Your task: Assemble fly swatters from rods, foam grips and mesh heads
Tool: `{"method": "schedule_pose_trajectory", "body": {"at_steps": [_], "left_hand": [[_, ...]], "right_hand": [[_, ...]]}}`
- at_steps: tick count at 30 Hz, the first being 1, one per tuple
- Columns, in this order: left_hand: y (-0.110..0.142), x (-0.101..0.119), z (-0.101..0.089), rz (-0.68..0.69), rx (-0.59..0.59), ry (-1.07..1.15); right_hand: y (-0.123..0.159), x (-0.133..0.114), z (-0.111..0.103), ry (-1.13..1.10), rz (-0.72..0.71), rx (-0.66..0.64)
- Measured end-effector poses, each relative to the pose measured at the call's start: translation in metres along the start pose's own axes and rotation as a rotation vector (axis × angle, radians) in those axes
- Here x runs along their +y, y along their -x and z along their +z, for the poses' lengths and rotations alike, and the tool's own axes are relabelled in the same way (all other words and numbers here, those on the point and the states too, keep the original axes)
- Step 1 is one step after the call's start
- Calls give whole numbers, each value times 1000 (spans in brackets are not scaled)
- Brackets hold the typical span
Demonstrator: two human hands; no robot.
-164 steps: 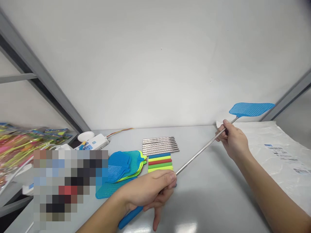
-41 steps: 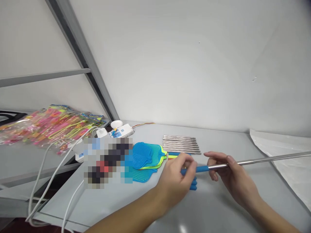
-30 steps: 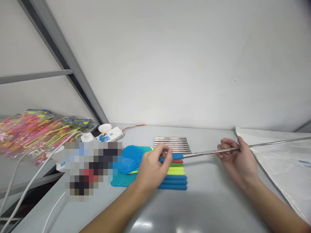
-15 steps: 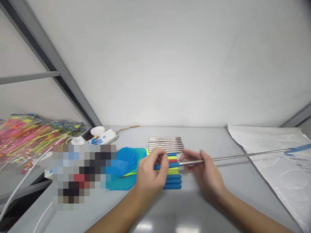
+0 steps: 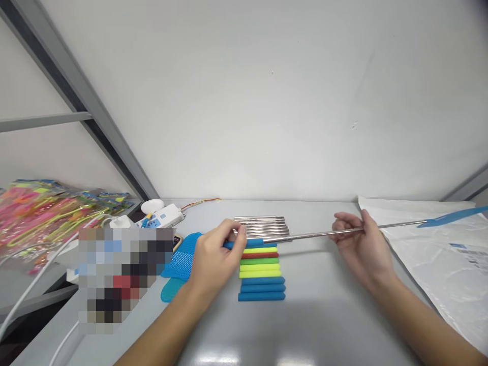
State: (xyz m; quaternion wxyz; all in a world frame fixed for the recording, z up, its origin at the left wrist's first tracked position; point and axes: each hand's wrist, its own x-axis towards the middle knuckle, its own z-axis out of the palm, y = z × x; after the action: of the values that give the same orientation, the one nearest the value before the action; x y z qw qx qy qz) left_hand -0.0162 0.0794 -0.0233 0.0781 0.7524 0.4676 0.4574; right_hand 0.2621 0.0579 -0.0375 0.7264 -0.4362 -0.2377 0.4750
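Observation:
A telescopic fly swatter stretches across the table between my hands, its thin metal rod [image 5: 312, 235] angled slightly up to the right. My left hand [image 5: 215, 254] is closed round its blue handle [image 5: 253, 242]. Farther right, my right hand [image 5: 362, 249] holds the rod between thumb and fingers, near the blue swatter head [image 5: 450, 217], which runs out of view. Below the rod lies a row of loose handles [image 5: 260, 267] in blue, yellow, red and green. Several short metal rods [image 5: 261, 219] lie behind it. Blue mesh swatter heads [image 5: 181, 261] are partly hidden by my left hand.
A white plastic bag [image 5: 419, 254] covers the table's right side. At the left stand a power strip [image 5: 165, 216] and a blurred-out patch [image 5: 125, 274]. Packaged colourful goods [image 5: 49, 213] are piled on a shelf beyond, with white cables nearby.
My right hand has moved right along the rod, away from the handle. My left hand has shifted left and slightly up with the handle, and the swatter head has come further into view.

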Motion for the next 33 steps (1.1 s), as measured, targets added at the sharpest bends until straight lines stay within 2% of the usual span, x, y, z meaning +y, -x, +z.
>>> {"method": "schedule_pose_trajectory", "body": {"at_steps": [4,9,11,15,17,22,24,30,33], "left_hand": [[-4,-4,-6,0,63,-27],[0,1,-3,3,149,-23],[7,8,5,30,115,5],[26,26,25,147,-61,101],[32,31,31,157,-111,144],[25,23,24,119,-124,110],[19,15,18,123,-87,76],[4,0,5,29,14,-13],[1,-3,2,-33,3,13]], "right_hand": [[-11,-9,-8,-22,-50,72],[3,5,7,4,-47,58],[16,18,15,28,-8,-12],[49,42,30,90,140,-244],[60,48,34,113,172,-309],[57,44,33,147,202,-405],[45,37,28,122,200,-379],[2,11,3,0,101,-57],[-6,7,-3,-15,96,-53]]}}
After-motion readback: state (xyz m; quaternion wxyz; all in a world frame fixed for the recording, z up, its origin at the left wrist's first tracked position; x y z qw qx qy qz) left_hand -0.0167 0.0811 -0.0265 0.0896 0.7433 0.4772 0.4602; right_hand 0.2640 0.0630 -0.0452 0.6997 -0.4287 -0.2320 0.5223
